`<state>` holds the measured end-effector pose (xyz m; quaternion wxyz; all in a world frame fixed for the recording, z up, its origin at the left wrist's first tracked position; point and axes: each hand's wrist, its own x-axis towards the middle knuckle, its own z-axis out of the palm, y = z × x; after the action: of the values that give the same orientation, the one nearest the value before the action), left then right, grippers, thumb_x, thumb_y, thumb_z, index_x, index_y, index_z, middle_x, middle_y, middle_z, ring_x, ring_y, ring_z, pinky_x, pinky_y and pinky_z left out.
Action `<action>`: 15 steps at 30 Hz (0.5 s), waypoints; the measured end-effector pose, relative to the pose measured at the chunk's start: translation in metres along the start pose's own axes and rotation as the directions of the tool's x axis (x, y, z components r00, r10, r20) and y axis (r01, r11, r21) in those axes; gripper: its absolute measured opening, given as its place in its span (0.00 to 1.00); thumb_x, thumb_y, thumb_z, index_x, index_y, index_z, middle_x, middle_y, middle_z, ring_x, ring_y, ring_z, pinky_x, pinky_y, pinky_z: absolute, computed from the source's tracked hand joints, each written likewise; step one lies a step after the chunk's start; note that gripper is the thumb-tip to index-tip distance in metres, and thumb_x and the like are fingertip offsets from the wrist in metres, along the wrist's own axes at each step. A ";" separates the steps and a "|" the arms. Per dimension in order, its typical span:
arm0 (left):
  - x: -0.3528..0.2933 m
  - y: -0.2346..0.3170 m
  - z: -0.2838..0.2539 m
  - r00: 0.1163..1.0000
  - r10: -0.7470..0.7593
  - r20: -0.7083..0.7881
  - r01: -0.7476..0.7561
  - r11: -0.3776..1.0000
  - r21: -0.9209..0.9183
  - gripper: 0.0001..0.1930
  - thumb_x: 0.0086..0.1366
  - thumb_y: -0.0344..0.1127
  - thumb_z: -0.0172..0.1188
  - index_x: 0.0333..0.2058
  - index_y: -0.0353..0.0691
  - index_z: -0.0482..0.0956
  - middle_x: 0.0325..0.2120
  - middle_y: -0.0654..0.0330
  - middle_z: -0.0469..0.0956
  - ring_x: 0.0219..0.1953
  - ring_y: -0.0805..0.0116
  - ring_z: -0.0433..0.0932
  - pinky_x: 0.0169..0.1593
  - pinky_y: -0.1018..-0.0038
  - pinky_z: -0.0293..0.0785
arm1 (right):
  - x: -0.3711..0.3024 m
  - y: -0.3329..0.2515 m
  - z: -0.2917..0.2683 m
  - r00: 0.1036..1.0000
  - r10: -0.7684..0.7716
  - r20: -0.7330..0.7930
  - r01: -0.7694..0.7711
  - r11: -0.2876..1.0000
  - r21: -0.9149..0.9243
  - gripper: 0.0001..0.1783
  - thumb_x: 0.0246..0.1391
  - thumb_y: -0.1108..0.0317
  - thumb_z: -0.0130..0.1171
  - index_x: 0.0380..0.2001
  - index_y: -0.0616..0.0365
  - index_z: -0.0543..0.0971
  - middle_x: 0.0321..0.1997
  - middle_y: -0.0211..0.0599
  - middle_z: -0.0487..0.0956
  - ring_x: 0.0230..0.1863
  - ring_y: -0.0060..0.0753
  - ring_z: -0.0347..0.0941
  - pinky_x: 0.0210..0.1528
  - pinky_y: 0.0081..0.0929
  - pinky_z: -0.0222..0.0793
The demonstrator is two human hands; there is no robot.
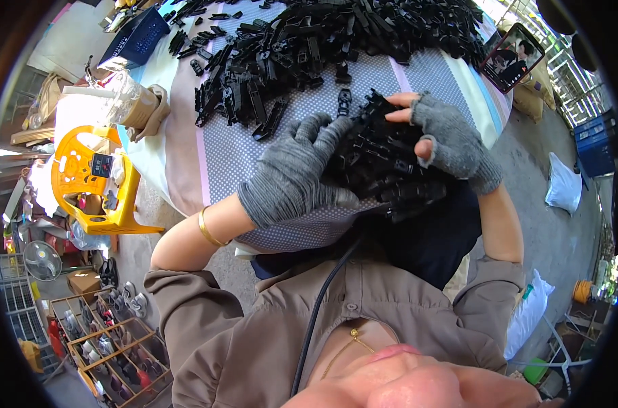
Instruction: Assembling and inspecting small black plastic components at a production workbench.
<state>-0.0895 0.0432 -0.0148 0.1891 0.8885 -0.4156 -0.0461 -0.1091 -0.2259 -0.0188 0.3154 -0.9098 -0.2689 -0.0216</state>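
Note:
A small heap of black plastic parts lies at the table's near edge, between my two hands. My left hand, in a grey knitted glove, rests along the heap's left side. Its fingers are stretched out, with the thumb reaching along the near side. On the heap's right is my right hand, in a grey glove with bare fingertips. Its fingers are spread and touch the top of the parts; nothing is seen gripped. One loose black part lies just beyond the heap. Farther back spreads a much larger pile of similar parts.
A dotted cloth covers the table. At its right edge stands a phone with a lit screen. A blue basket is at the far left, and a yellow chair stands left of the table. White sacks lie on the floor at right.

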 end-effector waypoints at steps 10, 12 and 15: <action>-0.016 0.028 0.029 0.955 0.250 -0.158 -0.266 0.960 -0.089 0.40 0.40 0.46 0.66 0.54 0.39 0.64 0.51 0.48 0.64 0.42 0.51 0.70 0.46 0.62 0.69 | -0.045 -0.030 0.008 0.991 -0.120 -0.056 0.118 0.992 -0.041 0.35 0.45 0.36 0.52 0.38 0.60 0.74 0.49 0.47 0.71 0.56 0.53 0.64 0.56 0.45 0.57; -0.017 0.032 0.036 0.939 0.321 -0.122 -0.318 0.947 0.045 0.36 0.44 0.46 0.63 0.52 0.39 0.66 0.50 0.48 0.65 0.42 0.53 0.70 0.44 0.64 0.69 | -0.056 -0.034 0.016 0.989 -0.134 -0.058 0.128 0.988 -0.087 0.32 0.45 0.39 0.55 0.39 0.60 0.74 0.49 0.47 0.71 0.55 0.54 0.64 0.55 0.45 0.59; -0.016 0.037 0.043 0.892 0.419 -0.167 -0.417 0.907 0.049 0.32 0.46 0.44 0.60 0.52 0.39 0.67 0.47 0.49 0.67 0.41 0.55 0.71 0.42 0.64 0.69 | -0.072 -0.040 0.028 0.976 -0.127 -0.176 0.111 0.989 -0.094 0.29 0.44 0.45 0.60 0.40 0.58 0.73 0.51 0.48 0.70 0.55 0.56 0.64 0.53 0.45 0.61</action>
<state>-0.1369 0.0207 -0.0413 0.2247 0.7800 -0.5791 0.0758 -0.1945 -0.2174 -0.0343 0.2983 -0.8987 -0.2920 -0.1348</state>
